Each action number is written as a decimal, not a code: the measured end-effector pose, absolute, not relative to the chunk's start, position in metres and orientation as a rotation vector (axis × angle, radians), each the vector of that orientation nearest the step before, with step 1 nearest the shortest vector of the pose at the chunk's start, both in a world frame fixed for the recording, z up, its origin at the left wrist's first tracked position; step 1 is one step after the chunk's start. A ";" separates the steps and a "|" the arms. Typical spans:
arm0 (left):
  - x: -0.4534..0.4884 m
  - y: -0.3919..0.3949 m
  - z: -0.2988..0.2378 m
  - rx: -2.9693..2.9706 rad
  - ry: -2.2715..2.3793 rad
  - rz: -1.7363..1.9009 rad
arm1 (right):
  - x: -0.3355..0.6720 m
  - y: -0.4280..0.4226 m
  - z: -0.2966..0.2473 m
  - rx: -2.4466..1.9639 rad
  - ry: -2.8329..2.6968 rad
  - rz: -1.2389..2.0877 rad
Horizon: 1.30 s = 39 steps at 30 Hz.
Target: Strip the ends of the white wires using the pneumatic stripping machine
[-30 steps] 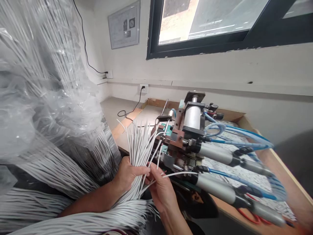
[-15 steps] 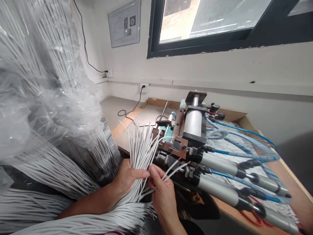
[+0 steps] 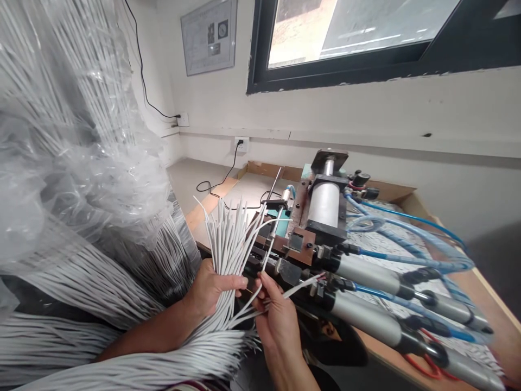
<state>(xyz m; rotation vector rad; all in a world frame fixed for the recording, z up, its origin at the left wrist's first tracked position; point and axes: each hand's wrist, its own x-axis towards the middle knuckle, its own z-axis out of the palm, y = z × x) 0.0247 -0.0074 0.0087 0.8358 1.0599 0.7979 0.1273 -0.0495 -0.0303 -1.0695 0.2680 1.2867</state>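
Observation:
My left hand is wrapped round an upright bundle of white cables, whose cut ends fan out above the thumb. Just right of it, my right hand pinches a single white cable between thumb and fingertips. Other cables pass through the same hand and point right, with reddish wire tips showing at their ends. Beyond both hands stands a machine with air cylinders and a brown slotted plate. More white cables lie below, across my lap.
Plastic-wrapped cable bundles are piled high on the left. Blue air hoses run over the right side of the bench, beside long silver cylinders. A black power cord leads to a wall socket. A window is above.
My right hand now holds one cable upright, separated from the bundle. The cables with reddish tips have swung lower and closer together. My left hand keeps its grip.

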 end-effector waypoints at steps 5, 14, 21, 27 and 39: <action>0.024 -0.008 0.009 0.817 1.064 0.786 | 0.126 -0.048 -0.030 -1.011 0.272 1.339; 0.023 -0.025 -0.004 0.810 1.025 0.736 | 0.119 -0.052 -0.017 -0.962 -0.108 1.490; 0.011 -0.032 -0.011 0.717 1.129 0.770 | 0.117 -0.076 -0.040 -1.166 -0.079 1.305; 0.010 -0.033 -0.012 0.706 1.141 0.783 | 0.118 -0.091 -0.038 -1.203 -0.076 1.384; 0.010 -0.037 -0.014 0.698 1.111 0.791 | 0.127 -0.074 -0.022 -1.126 -0.064 1.436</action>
